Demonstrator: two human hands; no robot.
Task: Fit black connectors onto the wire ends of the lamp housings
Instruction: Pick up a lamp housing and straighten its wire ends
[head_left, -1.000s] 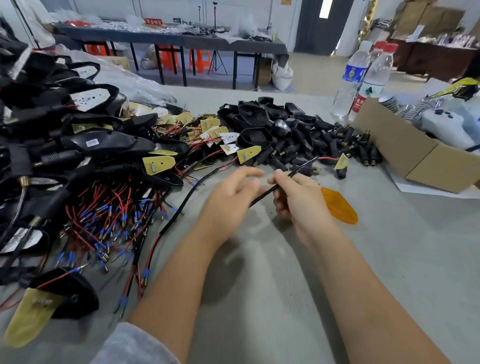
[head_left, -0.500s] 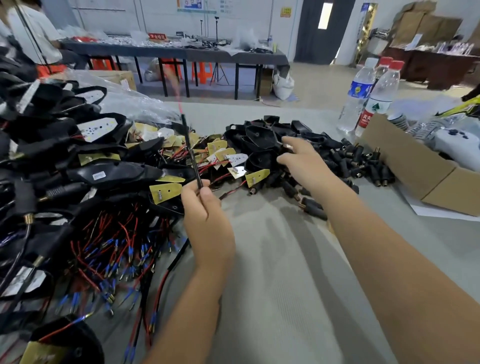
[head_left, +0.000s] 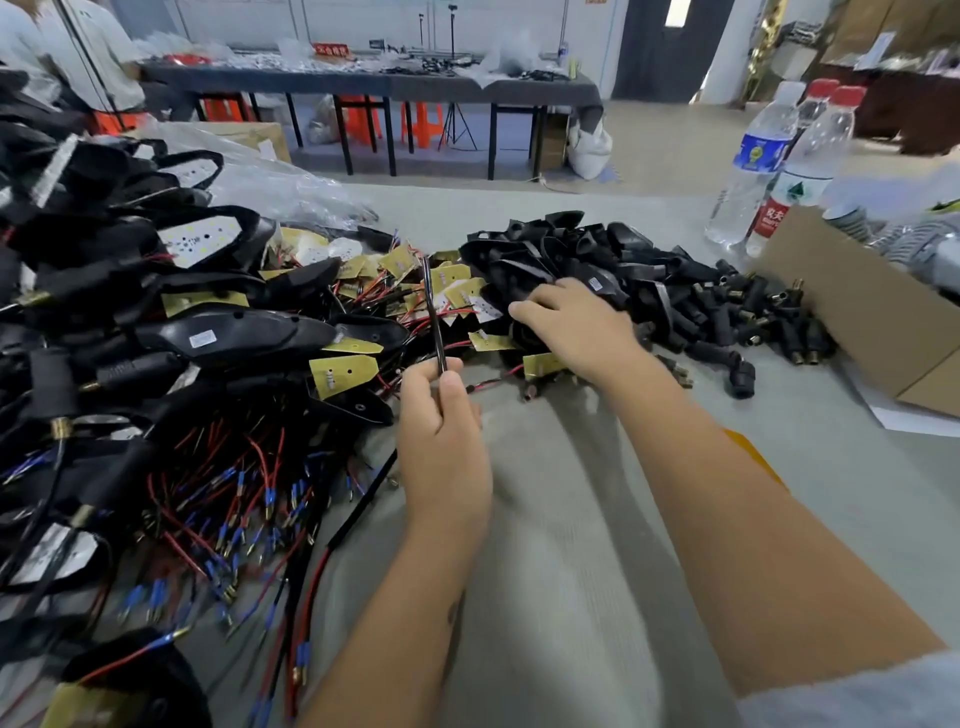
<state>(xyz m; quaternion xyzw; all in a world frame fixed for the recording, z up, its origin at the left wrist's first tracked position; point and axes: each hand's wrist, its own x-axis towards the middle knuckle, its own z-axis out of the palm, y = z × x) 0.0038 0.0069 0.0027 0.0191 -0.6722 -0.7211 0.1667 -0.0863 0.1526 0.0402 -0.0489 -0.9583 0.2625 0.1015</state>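
Wire (head_left: 435, 317) upright in left hand (head_left: 441, 441) grip; right hand (head_left: 576, 325) relaxed on housings (head_left: 545, 254).

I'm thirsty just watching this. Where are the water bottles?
In the head view, the water bottles stand at the far right of the table, just behind the cardboard box.

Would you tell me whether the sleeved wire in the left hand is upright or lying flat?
Upright, roughly: the left hand pinches the sleeved wire, whose free end points up over the parts pile.
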